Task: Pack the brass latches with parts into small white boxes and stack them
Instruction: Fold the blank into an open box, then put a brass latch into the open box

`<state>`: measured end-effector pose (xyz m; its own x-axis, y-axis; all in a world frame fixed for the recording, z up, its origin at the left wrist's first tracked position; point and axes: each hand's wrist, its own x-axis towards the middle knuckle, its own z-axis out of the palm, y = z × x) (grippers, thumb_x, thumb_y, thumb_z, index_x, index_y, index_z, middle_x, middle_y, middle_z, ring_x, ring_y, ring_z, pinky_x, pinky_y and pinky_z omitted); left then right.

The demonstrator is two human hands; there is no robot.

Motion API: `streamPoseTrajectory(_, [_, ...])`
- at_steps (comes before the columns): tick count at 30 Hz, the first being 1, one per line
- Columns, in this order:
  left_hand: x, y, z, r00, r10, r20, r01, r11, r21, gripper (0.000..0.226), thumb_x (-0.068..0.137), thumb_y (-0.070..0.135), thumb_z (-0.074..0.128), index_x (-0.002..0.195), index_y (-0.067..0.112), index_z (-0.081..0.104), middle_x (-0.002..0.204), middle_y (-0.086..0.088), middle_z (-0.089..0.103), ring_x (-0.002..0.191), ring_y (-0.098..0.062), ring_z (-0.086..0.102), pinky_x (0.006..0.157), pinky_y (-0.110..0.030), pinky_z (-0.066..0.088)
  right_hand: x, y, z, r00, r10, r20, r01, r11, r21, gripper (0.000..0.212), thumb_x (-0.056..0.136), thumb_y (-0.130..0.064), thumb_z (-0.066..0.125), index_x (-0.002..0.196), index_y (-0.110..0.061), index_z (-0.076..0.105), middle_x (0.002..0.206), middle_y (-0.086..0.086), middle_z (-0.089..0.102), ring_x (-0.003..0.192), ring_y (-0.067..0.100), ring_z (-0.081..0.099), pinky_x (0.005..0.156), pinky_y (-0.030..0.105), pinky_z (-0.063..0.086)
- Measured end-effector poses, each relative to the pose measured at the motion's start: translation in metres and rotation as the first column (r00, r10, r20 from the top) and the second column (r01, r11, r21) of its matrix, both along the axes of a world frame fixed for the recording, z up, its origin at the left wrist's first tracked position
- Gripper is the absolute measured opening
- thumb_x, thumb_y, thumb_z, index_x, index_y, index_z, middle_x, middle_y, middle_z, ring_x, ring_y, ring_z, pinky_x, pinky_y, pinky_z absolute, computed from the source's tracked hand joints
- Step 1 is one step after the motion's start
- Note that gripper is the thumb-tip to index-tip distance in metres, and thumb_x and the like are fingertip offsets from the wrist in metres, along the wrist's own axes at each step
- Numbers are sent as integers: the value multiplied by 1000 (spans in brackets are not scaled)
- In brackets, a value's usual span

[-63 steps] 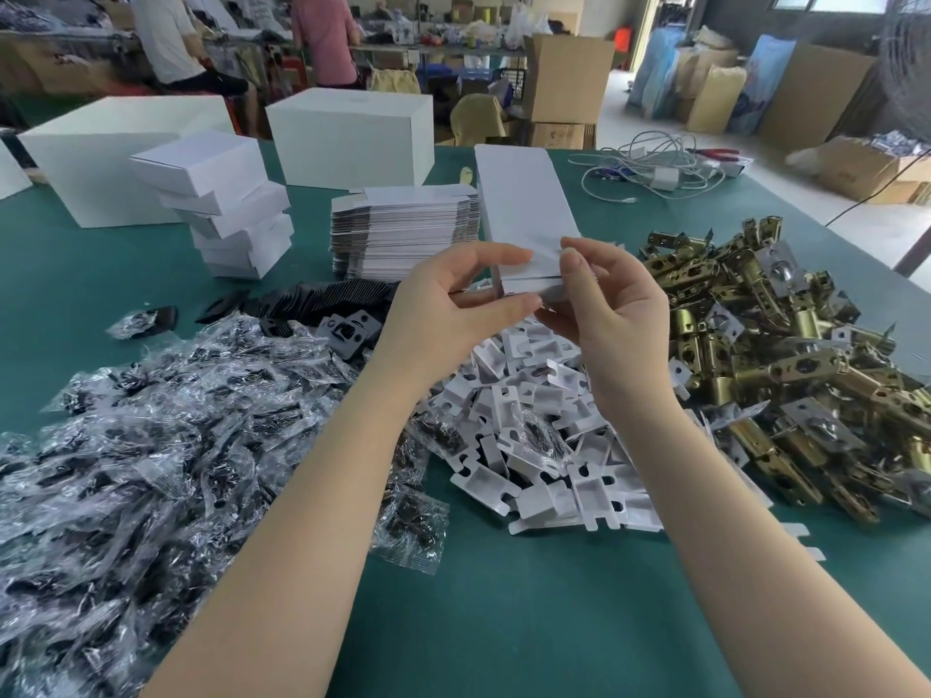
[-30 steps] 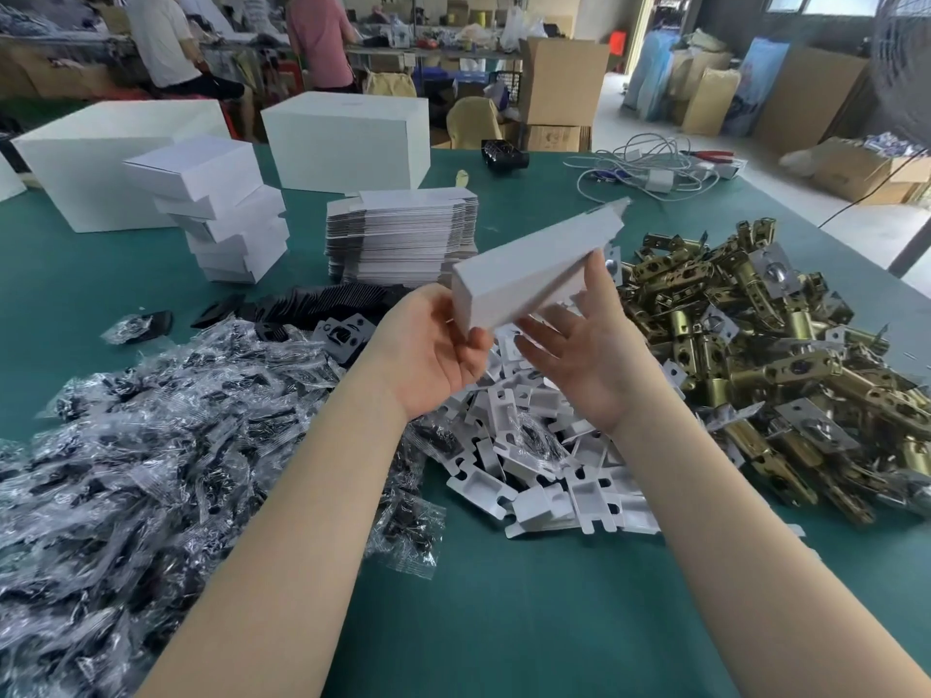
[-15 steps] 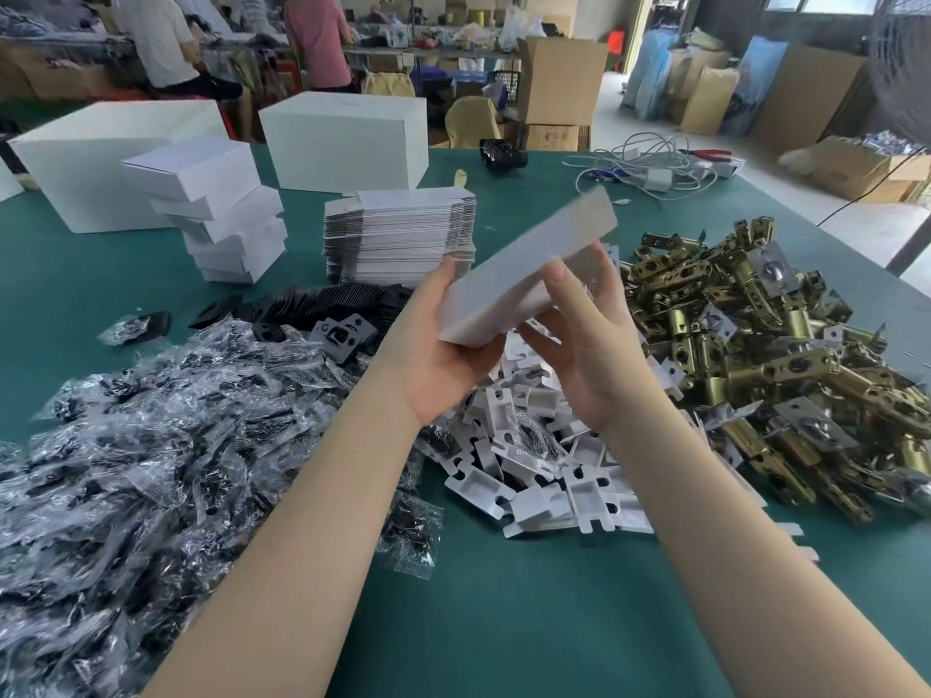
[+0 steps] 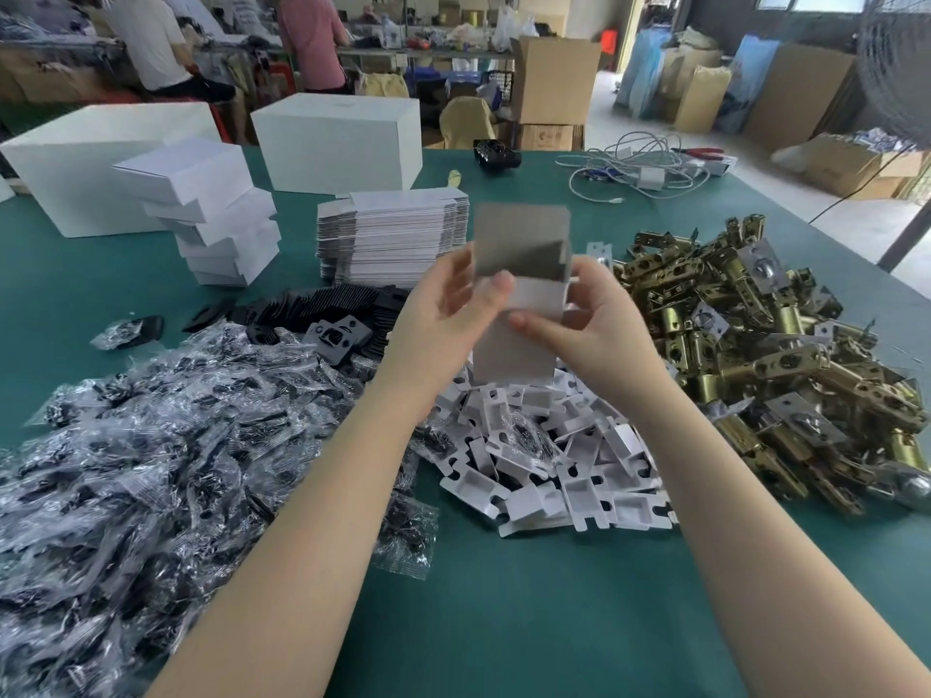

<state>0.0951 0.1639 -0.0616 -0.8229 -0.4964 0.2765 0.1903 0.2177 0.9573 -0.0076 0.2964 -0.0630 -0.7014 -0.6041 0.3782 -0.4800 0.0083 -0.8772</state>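
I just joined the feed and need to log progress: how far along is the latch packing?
Early on. Done: a short stack of small white boxes at the table's left. In hand: both the left hand and right hand hold an unfilled carton, flaps open. Left: a big pile of brass latches, bagged parts and flat cartons.

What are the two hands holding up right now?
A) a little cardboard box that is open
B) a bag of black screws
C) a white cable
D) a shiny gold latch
A: the left hand and the right hand both grip an opened small box with its grey inside showing, while the brass latches lie in a pile on the table.
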Motion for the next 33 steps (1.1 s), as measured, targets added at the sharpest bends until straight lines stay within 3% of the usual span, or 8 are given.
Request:
streamPoseTrajectory(4, [-7,-4,-15,998,60,6,-59,986,-154,46,91,31,71,131,16,55,122,5,68,111,-5,64,92,-22,51,-1,2,-3,999,39,-30,-33,984,176,51,78,-22,82,120,-14,55,105,0,71,94,15,70,85,46,57])
streamPoseTrajectory(8, [-11,-9,-32,999,35,-5,-35,994,-105,37,87,23,76,117,28,55,108,15,69,98,9,64,78,-8,47,-7,12,10,995,86,40,-94,953,287,78,70,-48,78,137,-24,46,122,-3,65,98,10,68,82,38,60])
streamPoseTrajectory(11, [-12,-13,-42,1000,-11,29,13,998,-68,45,77,23,82,111,39,57,103,20,72,96,3,67,74,-13,51,-22,33,24,987,-136,-86,153,959,240,74,79,-51,70,143,-26,42,119,-10,60,86,-7,65,65,15,56])
streamPoseTrajectory(15, [-13,-15,-54,999,-28,38,29,999,-15,53,67,30,82,114,40,60,107,14,73,100,-4,67,78,-20,52,-54,71,34,838,-351,-418,524,731,438,45,91,-40,66,132,-26,56,111,-6,67,90,14,63,79,36,54])
streamPoseTrajectory(21, [-11,-12,-57,997,-47,57,48,999,-4,48,63,34,84,98,60,64,104,20,73,99,-2,68,77,-19,54,-89,95,44,690,-120,-714,717,250,651,26,94,-36,62,120,-32,68,115,1,69,106,29,63,84,44,54])
streamPoseTrajectory(25, [-12,-12,-59,998,-40,41,40,999,24,44,64,28,83,100,47,66,100,21,73,95,1,68,72,-14,54,-101,96,43,768,-1,-640,619,256,742,27,92,-48,61,114,-35,70,118,-5,67,107,23,63,95,47,51])
streamPoseTrajectory(28, [-12,-13,-61,999,-48,21,47,998,49,45,65,24,84,103,40,65,99,21,74,93,1,69,71,-14,54,-107,96,42,681,83,-728,685,280,673,23,92,-48,60,111,-39,70,114,-6,66,111,21,58,96,44,44])
streamPoseTrajectory(33, [-13,-15,-64,998,-62,-1,62,996,61,46,69,18,85,104,40,65,101,20,74,94,1,69,71,-12,53,-105,93,40,711,317,-628,611,165,774,17,88,-55,63,100,-45,70,92,-25,57,106,12,48,101,41,34])
